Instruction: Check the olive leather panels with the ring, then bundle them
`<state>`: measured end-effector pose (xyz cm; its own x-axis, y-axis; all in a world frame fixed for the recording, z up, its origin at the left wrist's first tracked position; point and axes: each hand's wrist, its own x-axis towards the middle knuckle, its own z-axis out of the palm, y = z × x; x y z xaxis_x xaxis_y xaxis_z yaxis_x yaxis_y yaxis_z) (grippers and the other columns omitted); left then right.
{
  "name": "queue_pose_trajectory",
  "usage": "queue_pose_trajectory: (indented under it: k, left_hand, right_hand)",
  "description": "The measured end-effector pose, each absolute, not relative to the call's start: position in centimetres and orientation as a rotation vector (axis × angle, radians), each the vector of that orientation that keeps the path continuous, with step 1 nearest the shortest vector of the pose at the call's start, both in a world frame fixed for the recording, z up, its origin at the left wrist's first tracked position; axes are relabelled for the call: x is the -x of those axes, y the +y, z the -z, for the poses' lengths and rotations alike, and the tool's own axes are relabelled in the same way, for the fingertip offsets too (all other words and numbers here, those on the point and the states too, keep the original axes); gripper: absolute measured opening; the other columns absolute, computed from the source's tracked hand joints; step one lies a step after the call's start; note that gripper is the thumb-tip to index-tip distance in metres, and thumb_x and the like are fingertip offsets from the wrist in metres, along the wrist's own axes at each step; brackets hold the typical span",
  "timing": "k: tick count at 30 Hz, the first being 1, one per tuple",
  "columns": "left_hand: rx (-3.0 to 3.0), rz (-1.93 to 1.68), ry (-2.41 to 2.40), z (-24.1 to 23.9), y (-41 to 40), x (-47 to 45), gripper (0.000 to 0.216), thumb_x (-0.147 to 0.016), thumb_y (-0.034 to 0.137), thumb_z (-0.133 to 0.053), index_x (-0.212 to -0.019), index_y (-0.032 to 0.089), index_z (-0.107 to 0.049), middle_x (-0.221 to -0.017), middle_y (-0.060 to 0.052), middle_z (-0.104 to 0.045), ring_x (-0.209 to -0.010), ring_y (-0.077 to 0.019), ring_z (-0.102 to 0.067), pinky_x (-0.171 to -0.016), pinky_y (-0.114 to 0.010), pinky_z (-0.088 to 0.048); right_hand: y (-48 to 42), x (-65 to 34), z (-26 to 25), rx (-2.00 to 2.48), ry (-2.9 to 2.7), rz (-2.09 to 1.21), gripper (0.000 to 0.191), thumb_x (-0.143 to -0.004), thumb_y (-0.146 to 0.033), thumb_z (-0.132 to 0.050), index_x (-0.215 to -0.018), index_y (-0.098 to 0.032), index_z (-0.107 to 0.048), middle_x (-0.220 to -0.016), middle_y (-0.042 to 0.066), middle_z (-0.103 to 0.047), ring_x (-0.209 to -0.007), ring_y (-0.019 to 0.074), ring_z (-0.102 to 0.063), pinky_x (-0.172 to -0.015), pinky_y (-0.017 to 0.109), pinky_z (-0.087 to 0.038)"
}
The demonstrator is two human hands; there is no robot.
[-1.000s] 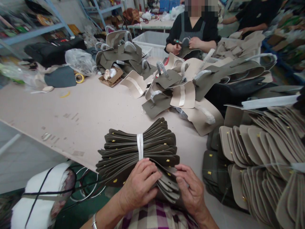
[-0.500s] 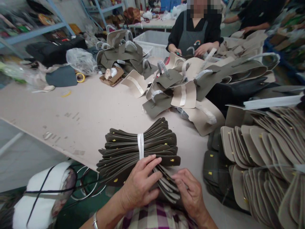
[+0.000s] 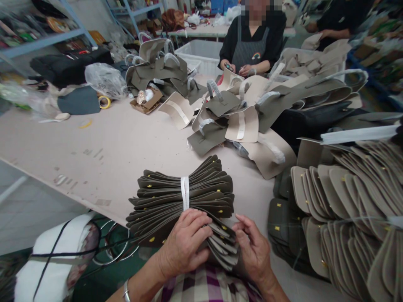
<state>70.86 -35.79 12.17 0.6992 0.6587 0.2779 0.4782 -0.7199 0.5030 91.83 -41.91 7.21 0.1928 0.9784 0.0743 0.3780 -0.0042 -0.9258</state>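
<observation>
A bundle of dark olive, leather-like flat pieces (image 3: 176, 189) stands at the table's near edge, cinched at its middle by a white band (image 3: 185, 192). Small yellow marks dot the pieces, and their ends fan out on both sides. My left hand (image 3: 187, 241) is closed over the near side of the bundle, just below the band; the thumb is partly hidden. Beside the bundle's right-hand ends is my right hand (image 3: 253, 247), fingers curved and apart, holding nothing visible. Its fingertips are very near the lowest fanned ends; whether they touch I cannot tell.
Stacks of beige and olive pieces (image 3: 340, 197) crowd the right side. Handled bag panels (image 3: 242, 121) lie heaped farther back, with a co-worker (image 3: 252, 46) behind them. A small cardboard box (image 3: 146, 102) and a tape roll (image 3: 104, 102) sit at the back left.
My right fingers have moved slightly off the fanned ends and spread apart. My left fingers have drawn together on the bundle. The co-worker's hands have shifted left.
</observation>
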Motion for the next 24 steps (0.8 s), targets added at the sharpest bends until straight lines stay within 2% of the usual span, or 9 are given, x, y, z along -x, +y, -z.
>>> queue_pose_trajectory:
  k: [3,6,9,11,14,16,20,22,24]
  left_hand:
    - [-2.516,-0.616,0.885,-12.0,-35.8,-70.8,0.032,-0.066,0.011,-0.058,-0.097,0.017,-0.056,-0.111,-0.008,-0.062,-0.107,-0.0259,-0.051,-0.099,-0.047,-0.039]
    - [-2.517,-0.617,0.887,-12.0,-35.8,-70.8,0.031,-0.066,0.011,-0.059,-0.096,0.017,-0.056,-0.11,-0.008,-0.062,-0.106,-0.0253,-0.051,-0.099,-0.047,-0.039]
    - [-2.52,-0.641,0.894,-12.0,-35.9,-70.8,0.032,-0.065,0.011,-0.059,-0.097,0.018,-0.057,-0.11,-0.008,-0.062,-0.108,-0.0254,-0.051,-0.099,-0.048,-0.04]
    - [-2.517,-0.658,0.905,-12.0,-36.0,-70.8,0.033,-0.065,0.011,-0.058,-0.097,0.018,-0.057,-0.111,-0.009,-0.062,-0.11,-0.0267,-0.051,-0.099,-0.049,-0.041]
    - [-2.496,-0.688,0.922,-11.9,-36.1,-70.9,0.033,-0.068,0.013,-0.06,-0.1,0.018,-0.056,-0.112,-0.01,-0.061,-0.118,-0.0299,-0.047,-0.099,-0.05,-0.042]
    - [-2.485,-0.735,0.94,-11.9,-36.1,-70.9,0.034,-0.07,0.015,-0.061,-0.104,0.017,-0.053,-0.117,-0.013,-0.058,-0.123,-0.0309,-0.045,-0.099,-0.05,-0.043]
    - [-2.499,-0.75,0.971,-12.1,-35.7,-71.0,0.043,-0.071,0.017,-0.062,-0.112,0.015,-0.05,-0.127,-0.017,-0.052,-0.12,-0.0293,-0.048,-0.097,-0.047,-0.045]
    - [-2.518,-0.63,0.952,-12.3,-35.5,-71.1,0.047,-0.071,0.019,-0.064,-0.116,0.015,-0.05,-0.123,-0.014,-0.056,-0.115,-0.0283,-0.051,-0.096,-0.047,-0.044]
    - [-2.526,-0.543,0.939,-12.5,-35.3,-71.3,0.049,-0.072,0.022,-0.066,-0.118,0.016,-0.051,-0.118,-0.011,-0.06,-0.11,-0.0276,-0.053,-0.095,-0.047,-0.044]
  right_hand:
    - [-41.1,-92.0,-7.6,1.544,-1.441,-0.932,0.033,-0.096,-0.028,-0.041,-0.125,-0.019,-0.054,-0.066,-0.003,-0.061,-0.054,0.0099,-0.056,-0.056,0.019,-0.047]
    - [-39.8,-91.7,-8.0,1.56,-1.548,-0.886,0.037,-0.093,-0.028,-0.047,-0.129,-0.018,-0.052,-0.057,-0.007,-0.052,-0.049,0.0092,-0.05,-0.053,0.019,-0.043]
    - [-38.9,-91.3,-8.3,1.558,-1.576,-0.871,0.041,-0.091,-0.027,-0.051,-0.131,-0.017,-0.048,-0.056,-0.008,-0.049,-0.047,0.0091,-0.048,-0.051,0.019,-0.042]
    - [-38.9,-91.2,-8.4,1.567,-1.551,-0.853,0.036,-0.09,-0.027,-0.054,-0.124,-0.016,-0.053,-0.054,-0.008,-0.048,-0.045,0.0093,-0.048,-0.049,0.019,-0.04]
    - [-39.5,-91.5,-8.5,1.503,-1.56,-0.846,0.017,-0.091,-0.026,-0.052,-0.099,-0.018,-0.065,-0.06,-0.003,-0.054,-0.051,0.0105,-0.053,-0.052,0.021,-0.041]
    - [-40.1,-91.8,-8.7,1.415,-1.598,-0.88,0.021,-0.092,-0.025,-0.049,-0.089,-0.019,-0.068,-0.067,0.0,-0.057,-0.059,0.0122,-0.056,-0.055,0.023,-0.043]
    - [-40.5,-92.3,-8.8,1.33,-1.593,-0.978,0.024,-0.094,-0.023,-0.046,-0.089,-0.021,-0.07,-0.073,0.002,-0.056,-0.07,0.0144,-0.058,-0.062,0.025,-0.046]
    - [-40.2,-92.3,-8.6,1.376,-1.508,-0.962,0.018,-0.091,-0.025,-0.051,-0.085,-0.021,-0.068,-0.084,0.004,-0.059,-0.079,0.0157,-0.06,-0.069,0.026,-0.049]
    - [-39.8,-92.3,-8.1,1.475,-1.338,-0.893,0.012,-0.087,-0.027,-0.059,-0.095,-0.02,-0.065,-0.097,0.007,-0.061,-0.081,0.0157,-0.06,-0.072,0.027,-0.052]
